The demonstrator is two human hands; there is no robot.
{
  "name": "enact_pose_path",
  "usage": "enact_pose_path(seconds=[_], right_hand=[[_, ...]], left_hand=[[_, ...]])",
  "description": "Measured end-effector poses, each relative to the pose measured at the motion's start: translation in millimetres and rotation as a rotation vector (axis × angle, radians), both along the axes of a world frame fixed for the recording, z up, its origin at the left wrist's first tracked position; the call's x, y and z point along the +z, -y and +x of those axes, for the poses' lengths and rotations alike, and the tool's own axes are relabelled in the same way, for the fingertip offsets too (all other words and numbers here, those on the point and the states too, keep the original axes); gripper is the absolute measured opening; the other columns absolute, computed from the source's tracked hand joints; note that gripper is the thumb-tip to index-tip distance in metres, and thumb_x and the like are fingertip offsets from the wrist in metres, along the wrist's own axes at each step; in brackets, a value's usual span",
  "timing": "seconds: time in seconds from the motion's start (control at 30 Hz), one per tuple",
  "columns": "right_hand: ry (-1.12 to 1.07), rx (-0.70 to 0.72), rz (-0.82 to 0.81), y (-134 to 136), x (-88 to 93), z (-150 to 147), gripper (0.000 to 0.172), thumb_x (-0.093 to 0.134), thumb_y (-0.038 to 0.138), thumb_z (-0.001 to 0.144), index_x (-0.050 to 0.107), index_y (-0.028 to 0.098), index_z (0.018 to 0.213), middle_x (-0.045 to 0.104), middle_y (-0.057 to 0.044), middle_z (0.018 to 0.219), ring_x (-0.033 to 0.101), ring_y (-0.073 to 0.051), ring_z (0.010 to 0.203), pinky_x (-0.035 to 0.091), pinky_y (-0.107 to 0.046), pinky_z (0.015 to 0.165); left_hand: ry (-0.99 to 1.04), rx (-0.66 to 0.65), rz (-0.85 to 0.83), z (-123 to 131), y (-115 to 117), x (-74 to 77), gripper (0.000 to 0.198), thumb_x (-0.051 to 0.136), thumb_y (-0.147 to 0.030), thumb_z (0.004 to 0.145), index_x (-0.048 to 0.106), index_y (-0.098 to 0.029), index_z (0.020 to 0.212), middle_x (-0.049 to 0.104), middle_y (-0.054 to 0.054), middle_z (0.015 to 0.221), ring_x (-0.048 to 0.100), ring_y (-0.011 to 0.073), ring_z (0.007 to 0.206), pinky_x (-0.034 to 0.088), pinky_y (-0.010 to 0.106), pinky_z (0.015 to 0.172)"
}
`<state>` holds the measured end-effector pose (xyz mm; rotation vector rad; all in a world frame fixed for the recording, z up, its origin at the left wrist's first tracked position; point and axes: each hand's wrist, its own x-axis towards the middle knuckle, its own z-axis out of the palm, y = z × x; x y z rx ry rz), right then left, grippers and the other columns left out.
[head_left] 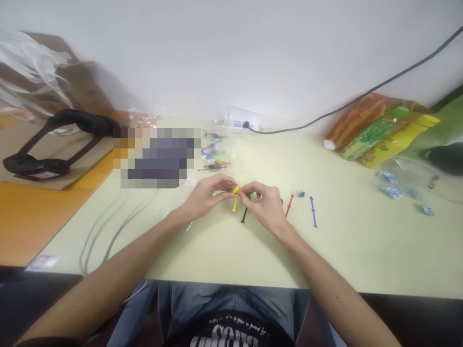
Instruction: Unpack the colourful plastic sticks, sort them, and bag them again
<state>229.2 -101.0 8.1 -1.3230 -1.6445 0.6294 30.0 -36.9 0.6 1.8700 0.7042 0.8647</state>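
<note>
Over the middle of the table, my left hand and my right hand meet with fingertips pinched around a thin yellow plastic stick. The stick is tilted, its ends showing above and below the fingers. Under my right hand lies a black stick, partly covered, with small green and red bits showing beside it. To the right of that hand rest a red arrow-shaped stick and a blue arrow-shaped stick. A small dark blue piece sits between them, too small to identify.
Several bags of coloured plastic pieces lie behind my hands, beside a pixelated patch. A power strip with a grey cable runs along the wall. Bottles and small blue packets stand right; a black frame lies left.
</note>
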Motion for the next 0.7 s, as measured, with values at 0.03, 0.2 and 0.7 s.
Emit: enact_pose_path(seconds=[0.03,0.2,0.7], right_hand=[[-0.077,0.001,-0.032,-0.7,-0.2,-0.2,0.01,0.068,0.031,0.088,0.073,0.023,0.085,0.077,-0.002,0.085,0.069,-0.018,0.073,0.049,-0.03,0.07],[-0.42,0.062,-0.219,-4.4,-0.1,-1.5,0.03,0.08,0.045,0.076,0.069,0.019,0.085,0.075,-0.005,0.079,0.068,-0.017,0.068,0.053,-0.028,0.063],[-0.474,0.068,-0.249,-2.0,-1.0,-4.0,0.024,0.08,0.041,0.077,0.075,0.019,0.083,0.076,-0.005,0.077,0.071,-0.018,0.064,0.059,-0.03,0.064]], left_hand=[[0.009,0.0,-0.013,0.0,0.0,0.5,0.03,0.075,-0.038,0.088,0.068,-0.018,0.11,0.072,0.008,0.106,0.072,0.0203,0.099,0.06,0.037,0.095],[0.057,0.033,-0.038,-0.5,0.8,5.2,0.028,0.078,-0.037,0.086,0.073,-0.017,0.105,0.072,0.009,0.108,0.072,0.0207,0.098,0.062,0.036,0.092],[0.035,0.031,0.084,-4.3,-0.5,3.8,0.027,0.081,-0.038,0.083,0.077,-0.018,0.1,0.076,0.01,0.101,0.071,0.021,0.093,0.06,0.037,0.089]])
